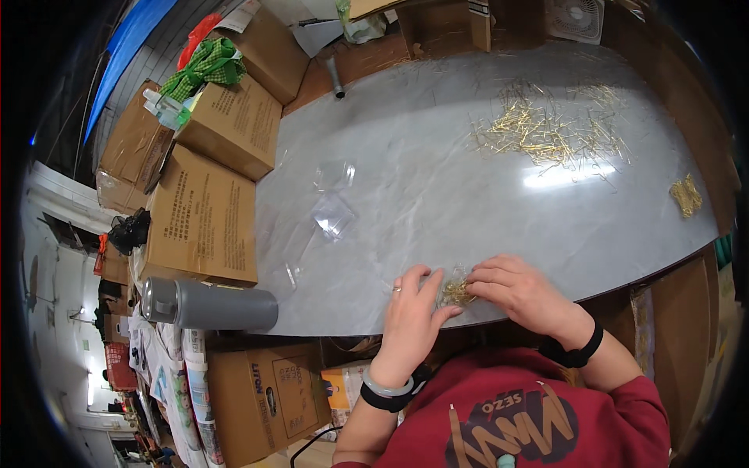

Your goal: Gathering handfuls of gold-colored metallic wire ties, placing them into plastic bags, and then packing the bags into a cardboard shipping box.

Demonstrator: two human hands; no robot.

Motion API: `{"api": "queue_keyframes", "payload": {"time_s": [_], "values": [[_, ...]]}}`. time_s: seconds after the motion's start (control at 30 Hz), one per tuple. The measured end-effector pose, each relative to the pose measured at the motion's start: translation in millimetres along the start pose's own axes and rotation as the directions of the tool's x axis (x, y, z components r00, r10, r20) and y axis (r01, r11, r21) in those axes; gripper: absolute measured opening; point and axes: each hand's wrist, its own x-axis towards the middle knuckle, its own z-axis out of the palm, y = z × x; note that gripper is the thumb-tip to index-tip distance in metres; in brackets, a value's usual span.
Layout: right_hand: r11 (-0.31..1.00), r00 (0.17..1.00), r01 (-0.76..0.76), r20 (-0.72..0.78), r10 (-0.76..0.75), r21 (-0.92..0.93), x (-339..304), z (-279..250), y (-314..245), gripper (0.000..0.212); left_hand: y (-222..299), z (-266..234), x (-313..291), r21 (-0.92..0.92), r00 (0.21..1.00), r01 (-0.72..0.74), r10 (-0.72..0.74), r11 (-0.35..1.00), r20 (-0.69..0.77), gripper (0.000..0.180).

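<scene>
Low in the frame, my left hand and right hand pinch a gold pin bundle; next, I think, squaring its ends.

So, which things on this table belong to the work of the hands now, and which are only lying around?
In use:
- left hand and right hand, both on the small bundle of thin gold metal pins
- grey marble-look table

Lying about:
- large scattered pile of gold pins
- small gold heap
- clear plastic bags
- grey flask
- brown cardboard boxes
</scene>
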Motion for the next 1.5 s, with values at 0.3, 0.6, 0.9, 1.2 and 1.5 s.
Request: {"api": "queue_keyframes", "payload": {"time_s": [0.3,0.6,0.9,1.2,1.5], "values": [[0.967,0.979,-0.166,-0.086,0.185,0.195,-4.5,-9.3,-6.0,0.026,20.7,7.2,22.6,0.068,0.976,-0.209,0.204,0.976,0.076,0.058],[0.886,0.888,-0.386,-0.156,0.432,0.255,-23.6,-2.7,-32.7,0.069,15.3,44.5,21.2,0.026,0.952,-0.305,0.305,0.952,0.004,0.06],[0.963,0.988,-0.157,0.037,0.153,0.219,0.1,-17.4,-9.9,0.086,2.5,51.7,18.3,-0.178,0.963,-0.27,0.262,0.946,-0.062,0.084],[0.995,0.996,-0.09,-0.004,0.09,-0.031,-1.6,-8.2,-4.0,0.039,-2.0,23.1,9.6,-0.217,0.972,-0.218,0.192,0.951,-0.137,0.095],[0.954,0.964,-0.212,-0.203,0.17,-0.21,-7.2,-0.4,-4.0,0.029,-5.4,0.7,-13.5,0.1,0.982,0.036,-0.017,0.994,-0.186,0.022]]}}
